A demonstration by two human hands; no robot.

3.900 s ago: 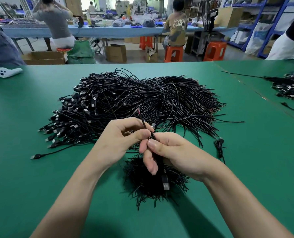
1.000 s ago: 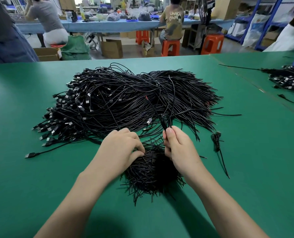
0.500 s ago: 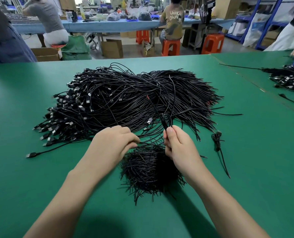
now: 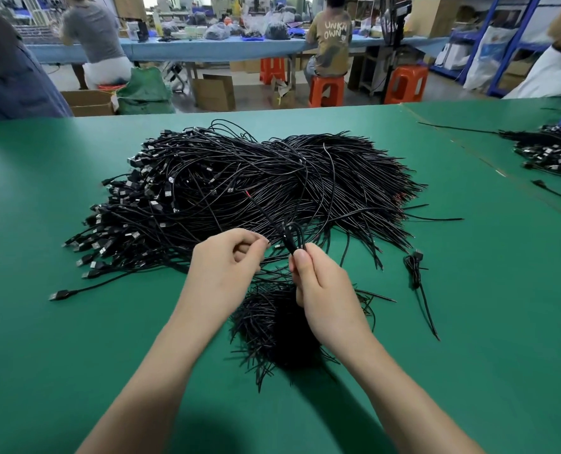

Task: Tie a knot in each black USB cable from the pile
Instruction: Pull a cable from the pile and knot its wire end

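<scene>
Item: black USB cable, looped, pinched in right hand | left hand: fingers curled, contents cannot be told | pile: 12 o'clock of hands | risk: loop may snag pile strands, or slip open if pinch loosens

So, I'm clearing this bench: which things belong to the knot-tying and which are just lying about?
In the job: big cable pile, looped cable in the right hand, left hand, small heap beneath.
Lying about: far-right cable pile, orange stools, cardboard boxes.
</scene>
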